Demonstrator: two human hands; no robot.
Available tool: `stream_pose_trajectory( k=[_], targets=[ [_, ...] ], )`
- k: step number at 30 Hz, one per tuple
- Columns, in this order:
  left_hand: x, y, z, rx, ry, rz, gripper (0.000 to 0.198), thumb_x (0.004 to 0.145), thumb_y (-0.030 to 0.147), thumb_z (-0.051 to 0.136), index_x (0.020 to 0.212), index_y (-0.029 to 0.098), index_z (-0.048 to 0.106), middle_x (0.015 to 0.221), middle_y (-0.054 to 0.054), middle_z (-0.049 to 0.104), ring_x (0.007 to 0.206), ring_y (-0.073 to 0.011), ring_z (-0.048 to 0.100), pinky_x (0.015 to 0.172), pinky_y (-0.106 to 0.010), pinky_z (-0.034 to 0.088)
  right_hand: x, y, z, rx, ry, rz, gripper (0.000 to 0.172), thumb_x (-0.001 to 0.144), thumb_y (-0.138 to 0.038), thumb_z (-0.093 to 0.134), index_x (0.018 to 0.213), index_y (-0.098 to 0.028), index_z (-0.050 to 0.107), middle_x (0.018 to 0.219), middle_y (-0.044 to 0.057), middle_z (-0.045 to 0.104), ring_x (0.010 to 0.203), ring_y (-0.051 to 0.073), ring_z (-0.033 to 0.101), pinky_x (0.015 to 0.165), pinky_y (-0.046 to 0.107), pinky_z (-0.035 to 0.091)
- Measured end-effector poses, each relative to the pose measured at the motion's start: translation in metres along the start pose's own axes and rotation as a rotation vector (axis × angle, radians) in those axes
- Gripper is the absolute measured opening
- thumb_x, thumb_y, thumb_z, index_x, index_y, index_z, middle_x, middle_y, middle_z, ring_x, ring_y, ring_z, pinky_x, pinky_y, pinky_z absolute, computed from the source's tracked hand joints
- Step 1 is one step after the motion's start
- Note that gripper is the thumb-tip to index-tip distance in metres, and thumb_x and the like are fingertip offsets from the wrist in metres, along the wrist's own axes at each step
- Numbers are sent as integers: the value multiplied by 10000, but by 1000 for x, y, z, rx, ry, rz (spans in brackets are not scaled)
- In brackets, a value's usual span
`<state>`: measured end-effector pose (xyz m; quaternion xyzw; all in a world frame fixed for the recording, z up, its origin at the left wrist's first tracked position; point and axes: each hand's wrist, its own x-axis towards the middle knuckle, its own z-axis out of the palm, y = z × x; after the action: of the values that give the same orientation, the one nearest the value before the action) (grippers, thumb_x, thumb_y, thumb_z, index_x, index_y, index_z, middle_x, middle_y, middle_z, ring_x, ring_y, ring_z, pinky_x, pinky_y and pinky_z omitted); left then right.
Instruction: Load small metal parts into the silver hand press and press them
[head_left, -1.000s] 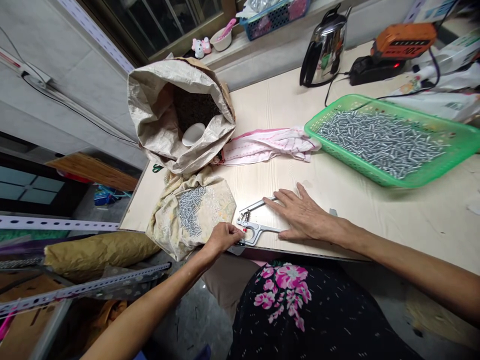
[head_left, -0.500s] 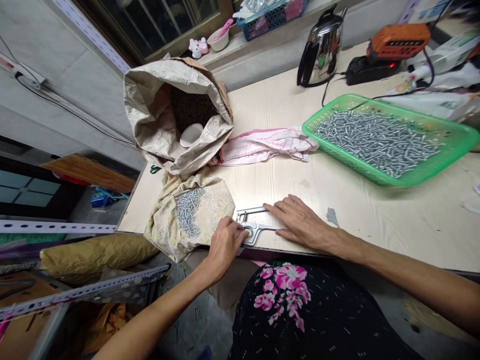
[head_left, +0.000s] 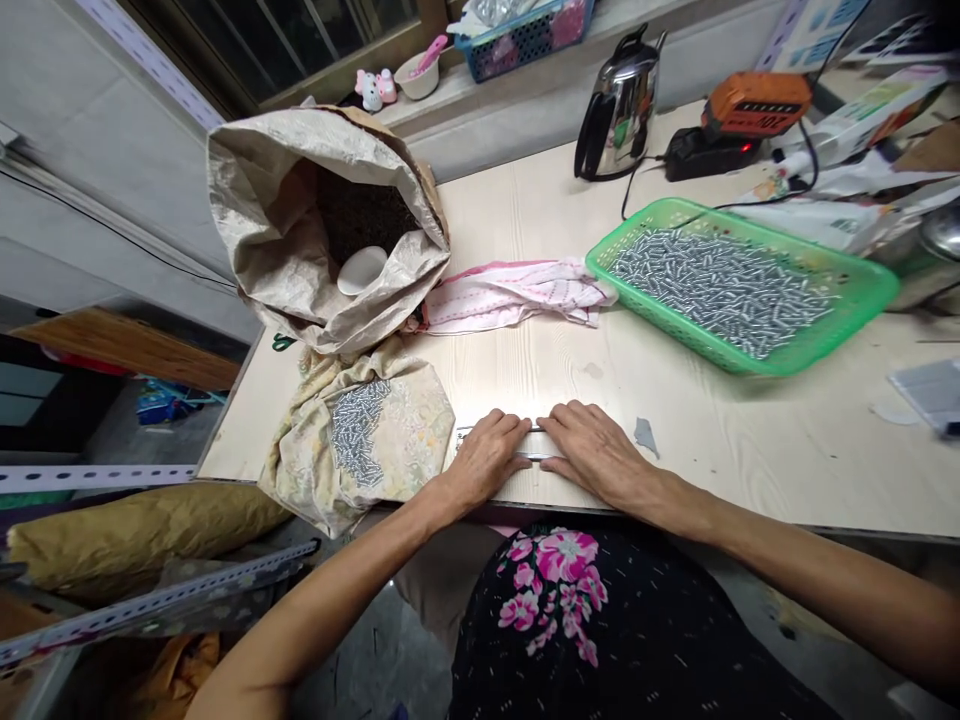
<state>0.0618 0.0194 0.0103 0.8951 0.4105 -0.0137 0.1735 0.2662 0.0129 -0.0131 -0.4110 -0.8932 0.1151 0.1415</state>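
Note:
A silver metal hand tool (head_left: 535,456) with two long arms lies flat near the table's front edge, its jaw end pointing left. Fingers curled, my left hand (head_left: 489,455) grips it across the middle and hides much of it. At the right end my right hand (head_left: 589,448) is closed on the arms, fingers on the far one and thumb at the near one. Left of my left hand, small silver metal pins (head_left: 358,430) lie heaped on a patterned cloth (head_left: 416,440). What exactly sits in the tool's jaw cannot be made out.
A green plastic basket (head_left: 862,318) full of similar pins stands at right. Behind the cloth is a large open sack (head_left: 259,235) with a white dish (head_left: 362,270) inside. A pink-and-white towel (head_left: 510,295), a kettle (head_left: 619,110) and an orange battery (head_left: 757,103) lie farther back.
My left hand has moved from the tool's jaw end rightward onto its arms, close to my right hand. My right hand now grips the arms more tightly. The view has shifted slightly.

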Motion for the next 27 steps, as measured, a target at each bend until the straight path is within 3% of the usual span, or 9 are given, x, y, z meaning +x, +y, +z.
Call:
stream_pose_trajectory(
  k=[3, 6, 11, 12, 16, 21, 24, 27],
  targets=[
    [1, 0, 8, -7, 45, -21, 187, 950, 297, 529, 1070, 168, 592, 975, -68, 628, 953, -233, 525, 852, -372, 468, 4, 2, 7, 20, 9, -33, 68, 921, -241, 559, 910, -174, 563, 901, 69, 586, 829, 212, 506, 736, 339, 363],
    [3, -1, 16, 13, 83, -37, 189, 967, 290, 491, 956, 159, 626, 895, -67, 636, 899, -223, 534, 811, -361, 474, 7, 3, 16, 1, 10, -53, 146, 944, -233, 532, 808, -180, 542, 827, 48, 577, 788, 198, 497, 736, 329, 351],
    [0, -4, 21, 27, 156, -26, 193, 958, 277, 513, 1072, 159, 613, 996, -78, 669, 950, -229, 572, 839, -374, 509, 9, 4, 15, 6, -12, -52, 78, 922, -231, 569, 884, -162, 575, 877, 65, 586, 829, 215, 501, 747, 333, 372],
    [-3, -4, 23, 27, 181, -23, 236, 950, 284, 530, 1140, 158, 591, 1080, -93, 665, 1002, -236, 577, 872, -388, 514, 8, 7, 11, 19, -19, -49, 111, 902, -250, 604, 951, -153, 583, 917, 78, 588, 860, 226, 501, 757, 338, 382],
    [-18, 4, 33, 56, 326, -62, 437, 927, 297, 572, 1317, 120, 487, 1374, -182, 539, 1297, -303, 481, 1055, -485, 447, 10, 26, -6, 111, -79, -105, 527, 823, -421, 699, 1230, -140, 518, 1087, 125, 579, 971, 267, 497, 810, 371, 419],
    [-31, 35, 52, 49, 405, -25, 450, 964, 264, 497, 1386, 119, 439, 1469, -176, 461, 1450, -307, 283, 1133, -504, 379, 23, 43, -12, 79, -115, -141, 261, 960, -340, 505, 1136, -165, 586, 1027, 110, 608, 946, 239, 524, 815, 357, 397],
    [-31, 49, 61, -13, 397, 5, 439, 970, 326, 490, 1355, 116, 480, 1430, -168, 511, 1418, -290, 355, 1128, -491, 395, 38, 51, -5, -8, -76, -184, 177, 961, -278, 489, 970, -165, 624, 948, 101, 612, 890, 230, 509, 768, 342, 363],
    [-31, 53, 68, -69, 412, 14, 376, 979, 349, 469, 1283, 142, 550, 1371, -134, 577, 1352, -266, 461, 1124, -479, 406, 54, 65, -1, -1, -54, -250, 201, 969, -255, 463, 867, -173, 616, 876, 82, 608, 840, 210, 492, 752, 332, 333]
  ],
)
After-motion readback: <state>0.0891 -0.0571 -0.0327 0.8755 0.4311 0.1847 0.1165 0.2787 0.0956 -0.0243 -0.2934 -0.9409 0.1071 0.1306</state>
